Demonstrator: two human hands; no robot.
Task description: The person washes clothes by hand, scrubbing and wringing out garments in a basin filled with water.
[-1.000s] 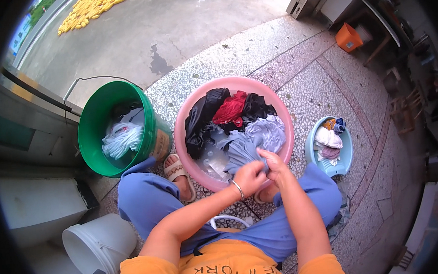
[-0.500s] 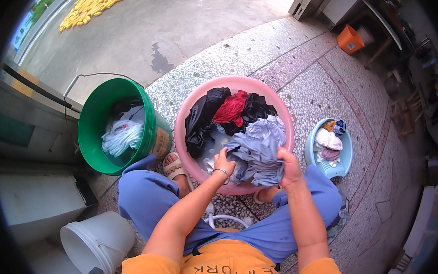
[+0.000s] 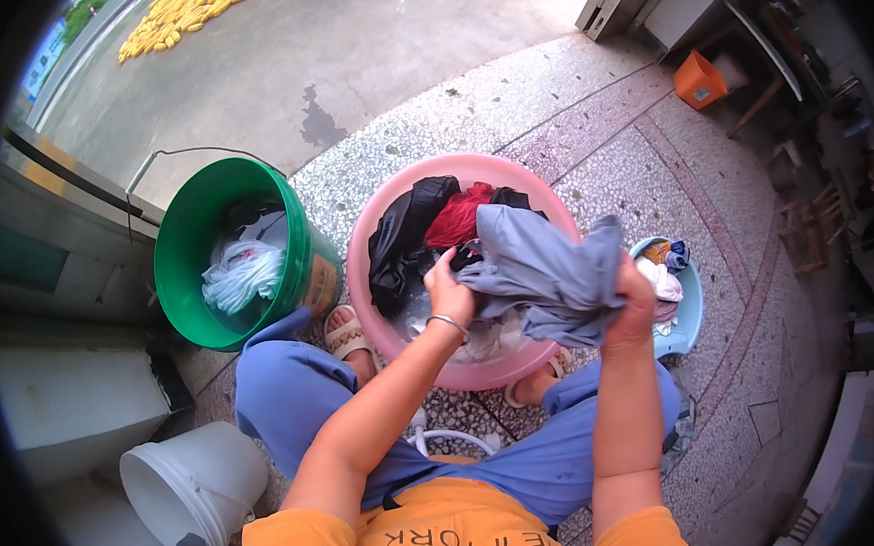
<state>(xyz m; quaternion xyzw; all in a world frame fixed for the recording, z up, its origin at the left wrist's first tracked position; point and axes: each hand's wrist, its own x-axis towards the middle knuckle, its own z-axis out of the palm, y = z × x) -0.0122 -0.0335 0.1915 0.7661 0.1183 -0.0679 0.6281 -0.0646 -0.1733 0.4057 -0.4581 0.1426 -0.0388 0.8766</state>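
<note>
A wet grey-blue garment (image 3: pixel 547 266) is stretched between my hands above the pink basin (image 3: pixel 365 267). My right hand (image 3: pixel 631 306) is closed on its right end, beyond the basin's rim. At the garment's left end, my left hand (image 3: pixel 449 290) grips the cloth, with a bracelet on the wrist. Underneath, the basin holds cloudy water, a black garment (image 3: pixel 400 237) along the left side and a red cloth (image 3: pixel 459 217) at the back. The garment hides part of the basin's right side.
To the left stands a green bucket (image 3: pixel 309 231) with water and a pale cloth (image 3: pixel 245 275). A small light-blue basin (image 3: pixel 692 302) with clothes sits at the right. A white bucket (image 3: pixel 160 490) is at the lower left. An orange bucket (image 3: pixel 698 79) stands farther back.
The grey-blue garment has been lifted and pulled to the right out of the basin. My right hand has moved up and right; my left hand has shifted slightly up.
</note>
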